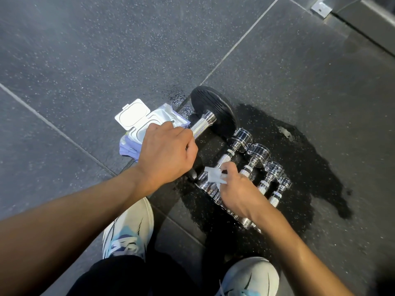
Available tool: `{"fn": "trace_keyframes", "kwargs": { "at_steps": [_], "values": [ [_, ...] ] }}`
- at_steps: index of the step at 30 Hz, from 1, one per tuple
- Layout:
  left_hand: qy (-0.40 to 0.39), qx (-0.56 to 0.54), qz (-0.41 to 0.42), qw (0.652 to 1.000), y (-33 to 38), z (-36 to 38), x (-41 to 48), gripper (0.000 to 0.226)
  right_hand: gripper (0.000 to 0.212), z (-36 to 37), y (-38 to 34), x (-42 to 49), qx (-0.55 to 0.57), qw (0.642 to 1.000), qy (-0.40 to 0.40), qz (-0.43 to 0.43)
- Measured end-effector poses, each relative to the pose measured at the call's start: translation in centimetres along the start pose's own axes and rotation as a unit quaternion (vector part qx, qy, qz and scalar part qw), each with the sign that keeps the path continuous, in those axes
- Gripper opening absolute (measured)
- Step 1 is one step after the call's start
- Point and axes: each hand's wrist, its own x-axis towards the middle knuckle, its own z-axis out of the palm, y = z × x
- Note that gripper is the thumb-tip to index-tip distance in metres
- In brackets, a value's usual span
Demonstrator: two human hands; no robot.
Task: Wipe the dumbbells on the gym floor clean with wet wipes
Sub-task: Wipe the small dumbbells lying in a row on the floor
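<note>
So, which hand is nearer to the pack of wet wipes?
Left. The left hand grips the big dumbbell right beside the pack; the right hand is farther off, pinching a wipe over the chrome dumbbells.

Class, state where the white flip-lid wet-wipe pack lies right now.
In the head view the white pack lies left of centre on the dark floor, partly behind the left hand, beside the black-plated dumbbell.
</note>
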Motion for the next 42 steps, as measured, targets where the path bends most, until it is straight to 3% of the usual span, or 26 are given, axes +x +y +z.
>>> {"fn": "trace_keyframes", "kwargs": {
  "at_steps": [3, 8, 12, 15, 18, 22, 25, 29, 32, 36, 39, 42],
  "values": [
    [0.002, -0.001, 0.000, 1.000, 0.0, -0.1, 0.0, 0.030, 0.045, 1.1, -0.3, 1.1, 0.062, 0.998, 0.007, 0.018],
    [0.005, -0.005, -0.004, 1.000, 0.0, 0.1, -0.1, 0.030, 0.038, 1.6, -0.2, 1.9, 0.095, 0.995, 0.025, 0.032],
    [0.007, -0.005, -0.005, 1.000, 0.0, 0.2, -0.1, 0.031, 0.017, 0.7, 0.3, 0.9, 0.047, 0.998, 0.021, 0.025],
    [0.006, -0.007, -0.007, 1.000, 0.0, 0.2, -0.1, 0.030, 0.015, 0.4, 0.3, 0.2, 0.007, 0.999, 0.031, -0.011],
    [0.005, -0.004, -0.007, 1.000, -0.1, 0.2, -0.1, 0.029, 0.026, 0.6, 0.6, 0.2, 0.025, 0.997, 0.044, -0.060],
    [0.004, 0.002, -0.006, 1.000, 0.0, 0.3, -0.1, 0.028, 0.044, 2.2, 1.1, 0.9, -0.036, 0.981, 0.060, -0.179],
    [0.004, 0.001, -0.007, 1.000, -0.1, 0.3, 0.0, 0.028, 0.052, 3.8, 1.1, 1.5, -0.084, 0.978, 0.089, -0.169],
    [-0.006, 0.004, -0.008, 1.000, -0.1, 0.2, 0.0, 0.028, 0.060, 5.8, 0.8, 2.0, -0.198, 0.944, 0.190, -0.184],
    [-0.007, 0.003, -0.009, 1.000, -0.2, 0.3, -0.1, 0.029, 0.059, 6.7, 0.7, 2.6, -0.197, 0.934, 0.234, -0.187],
    [-0.006, -0.002, -0.009, 1.000, -0.2, 0.3, -0.1, 0.029, 0.056, 6.2, 0.9, 3.5, -0.235, 0.938, 0.170, -0.191],
    [-0.002, -0.008, -0.007, 1.000, -0.2, 0.3, -0.1, 0.029, 0.064, 4.4, 0.9, 2.6, -0.169, 0.962, 0.093, -0.194],
    [0.011, -0.015, -0.008, 1.000, -0.1, 0.4, -0.1, 0.029, 0.049, 2.6, 0.8, 0.7, -0.101, 0.967, 0.095, -0.213]
  ]
}}
